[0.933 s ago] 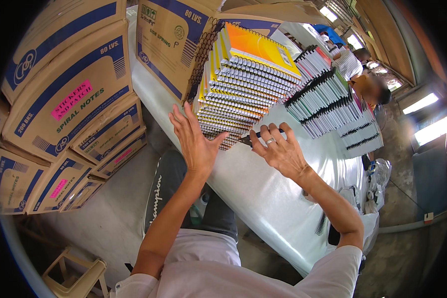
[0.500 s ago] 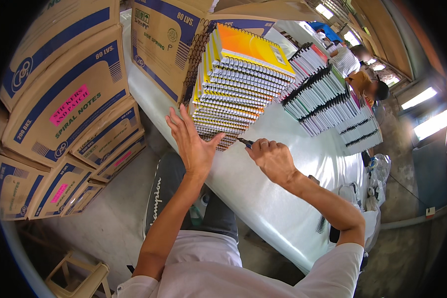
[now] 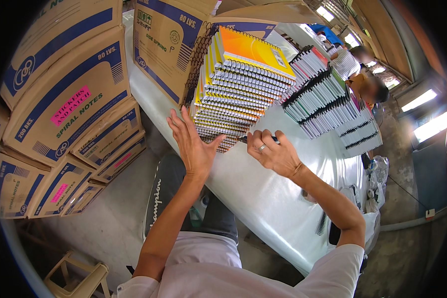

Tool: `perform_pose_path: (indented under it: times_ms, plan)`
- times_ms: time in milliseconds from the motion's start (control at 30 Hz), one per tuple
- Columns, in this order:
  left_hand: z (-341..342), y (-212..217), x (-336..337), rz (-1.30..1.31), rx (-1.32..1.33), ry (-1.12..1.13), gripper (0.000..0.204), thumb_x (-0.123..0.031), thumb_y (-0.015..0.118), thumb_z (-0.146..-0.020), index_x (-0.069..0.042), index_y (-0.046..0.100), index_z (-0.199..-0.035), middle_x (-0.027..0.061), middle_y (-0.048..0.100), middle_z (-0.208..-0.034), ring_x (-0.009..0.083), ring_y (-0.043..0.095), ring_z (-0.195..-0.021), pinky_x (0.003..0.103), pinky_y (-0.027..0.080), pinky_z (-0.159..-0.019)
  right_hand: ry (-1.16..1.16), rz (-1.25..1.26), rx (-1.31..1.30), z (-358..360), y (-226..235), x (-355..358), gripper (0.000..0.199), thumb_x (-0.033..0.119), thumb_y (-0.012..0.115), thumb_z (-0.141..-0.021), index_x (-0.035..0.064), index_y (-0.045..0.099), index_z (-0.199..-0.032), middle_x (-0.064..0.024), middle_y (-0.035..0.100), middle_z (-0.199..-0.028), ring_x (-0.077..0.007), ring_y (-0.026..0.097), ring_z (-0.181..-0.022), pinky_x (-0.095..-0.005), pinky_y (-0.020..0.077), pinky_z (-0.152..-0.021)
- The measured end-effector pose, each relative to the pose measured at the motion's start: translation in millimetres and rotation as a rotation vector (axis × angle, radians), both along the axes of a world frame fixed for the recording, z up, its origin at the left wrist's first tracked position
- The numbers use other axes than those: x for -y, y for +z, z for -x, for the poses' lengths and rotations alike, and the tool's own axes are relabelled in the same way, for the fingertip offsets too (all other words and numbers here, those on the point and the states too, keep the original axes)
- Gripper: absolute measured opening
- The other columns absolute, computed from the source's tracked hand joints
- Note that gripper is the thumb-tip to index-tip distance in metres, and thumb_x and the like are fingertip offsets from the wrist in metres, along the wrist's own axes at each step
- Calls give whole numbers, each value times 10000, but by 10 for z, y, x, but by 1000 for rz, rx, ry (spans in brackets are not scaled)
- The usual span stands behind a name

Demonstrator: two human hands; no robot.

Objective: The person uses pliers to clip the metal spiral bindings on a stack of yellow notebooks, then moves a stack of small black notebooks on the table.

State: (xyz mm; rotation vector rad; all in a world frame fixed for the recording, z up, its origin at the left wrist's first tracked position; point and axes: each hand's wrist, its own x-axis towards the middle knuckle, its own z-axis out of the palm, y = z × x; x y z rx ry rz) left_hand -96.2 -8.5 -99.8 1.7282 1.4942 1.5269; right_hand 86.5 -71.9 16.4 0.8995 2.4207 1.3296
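Stack (image 3: 246,82): spiral notebooks with an orange-and-yellow cover on top; it stands close to the near edge of the table (image 3: 263,193), its lowest springs (image 3: 228,141) between the two hands.
Left hand (image 3: 196,151): at the stack's left lower corner, fingers spread and raised, thumb against or just beside the springs; it grips nothing.
Right hand (image 3: 273,153): across from the left one and apart from it, closed around a dark tool (image 3: 243,140).
Tool: tip at the right side of the lowest springs; whether it touches them cannot be told.
Box (image 3: 161,49): open, left of the stack by the near edge.
Black-spined notebooks (image 3: 320,102): right of the stack, toward the far edge.
Loose spring (image 3: 322,224): right of the right hand, well apart from the stack.
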Motion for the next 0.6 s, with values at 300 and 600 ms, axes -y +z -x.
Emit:
perform_pose_path:
  times_ms: [300, 600]
  plan:
    - [7, 100, 22, 5, -4, -7, 1273, -282, 911, -566, -8, 99, -1509, 274, 84, -1558, 498, 89, -1426, 540, 182, -1160, -158, 98, -155, 141, 131, 62, 349, 157, 608, -809, 62, 589, -1144, -67, 539, -1108, -207, 519, -1037, -396, 417, -902]
    - [-14, 110, -7, 22, -13, 1, 1273, -307, 906, -574, 5, 95, -1505, 277, 85, -1558, 498, 93, -1427, 558, 184, -1151, 56, -25, 38, -67, 129, -4, 341, 161, 635, -792, 111, 595, -1127, -20, 534, -1031, -152, 521, -978, -340, 407, -869]
